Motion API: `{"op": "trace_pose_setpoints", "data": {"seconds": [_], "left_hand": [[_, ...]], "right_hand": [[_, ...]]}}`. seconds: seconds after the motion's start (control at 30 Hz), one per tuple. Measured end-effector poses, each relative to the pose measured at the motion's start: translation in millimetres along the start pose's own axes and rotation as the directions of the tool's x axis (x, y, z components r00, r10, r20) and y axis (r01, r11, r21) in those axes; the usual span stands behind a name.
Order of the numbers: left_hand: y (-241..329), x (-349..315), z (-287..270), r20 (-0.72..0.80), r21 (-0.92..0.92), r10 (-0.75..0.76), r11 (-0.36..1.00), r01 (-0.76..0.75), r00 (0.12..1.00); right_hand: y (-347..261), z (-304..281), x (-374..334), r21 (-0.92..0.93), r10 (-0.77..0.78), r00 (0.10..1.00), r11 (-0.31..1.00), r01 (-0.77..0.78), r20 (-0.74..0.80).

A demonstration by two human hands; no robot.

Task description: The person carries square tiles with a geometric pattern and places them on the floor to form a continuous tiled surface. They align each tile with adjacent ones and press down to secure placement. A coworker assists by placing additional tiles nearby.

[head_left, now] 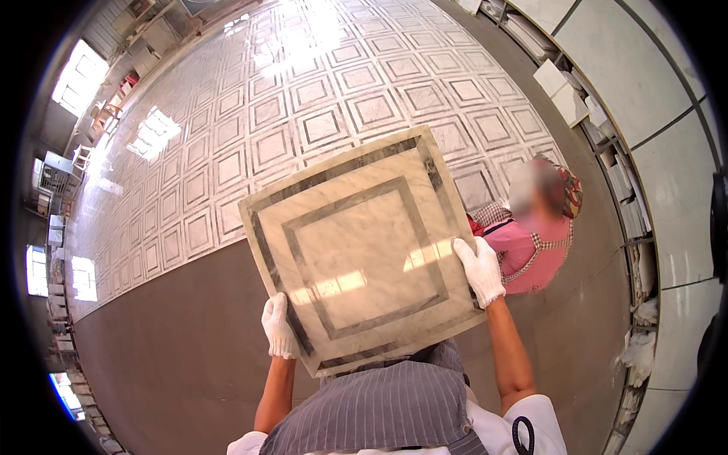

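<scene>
Square cream-and-grey marble-look tile [364, 254], edges gripped by white-gloved left hand [278, 327], eight o'clock, and white-gloved right hand [480, 271], three o'clock. Step: apparently carrying; next calls for level support.

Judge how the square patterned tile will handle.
The tile is probably stiff, showing no sag between the gloved left hand and right hand. Its bright reflections suggest a smooth, perhaps slippery face. Its marble-like veining hints at something heavy and brittle.
</scene>
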State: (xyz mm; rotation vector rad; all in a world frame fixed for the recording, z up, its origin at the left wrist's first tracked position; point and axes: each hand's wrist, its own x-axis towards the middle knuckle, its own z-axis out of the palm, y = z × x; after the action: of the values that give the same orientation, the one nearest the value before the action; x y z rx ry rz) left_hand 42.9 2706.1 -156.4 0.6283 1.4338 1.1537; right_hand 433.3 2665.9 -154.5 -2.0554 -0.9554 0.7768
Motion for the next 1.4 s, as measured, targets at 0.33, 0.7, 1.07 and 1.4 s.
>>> {"op": "trace_pose_setpoints", "data": {"seconds": [0.33, 0.7, 1.07, 1.4], "left_hand": [[-14, 108, 58, 0.044, 0.218, -0.314, 0.930, 0.297, 0.948], [-68, 131, 146, -0.125, 0.356, -0.491, 0.789, 0.501, 0.862], [-121, 127, 267, -0.241, 0.405, -0.598, 0.654, 0.639, 0.764], [-184, 154, 316, -0.232, 0.299, -0.621, 0.687, 0.662, 0.749]], "right_hand": [[23, 20, 89, -0.224, 0.374, 0.921, 0.912, -0.343, 0.111], [112, -7, 188, -0.414, 0.549, 0.797, 0.805, -0.424, 0.252], [204, -70, 264, -0.446, 0.633, 0.694, 0.760, -0.472, 0.344], [255, -64, 345, -0.470, 0.616, 0.713, 0.765, -0.440, 0.335]]}}
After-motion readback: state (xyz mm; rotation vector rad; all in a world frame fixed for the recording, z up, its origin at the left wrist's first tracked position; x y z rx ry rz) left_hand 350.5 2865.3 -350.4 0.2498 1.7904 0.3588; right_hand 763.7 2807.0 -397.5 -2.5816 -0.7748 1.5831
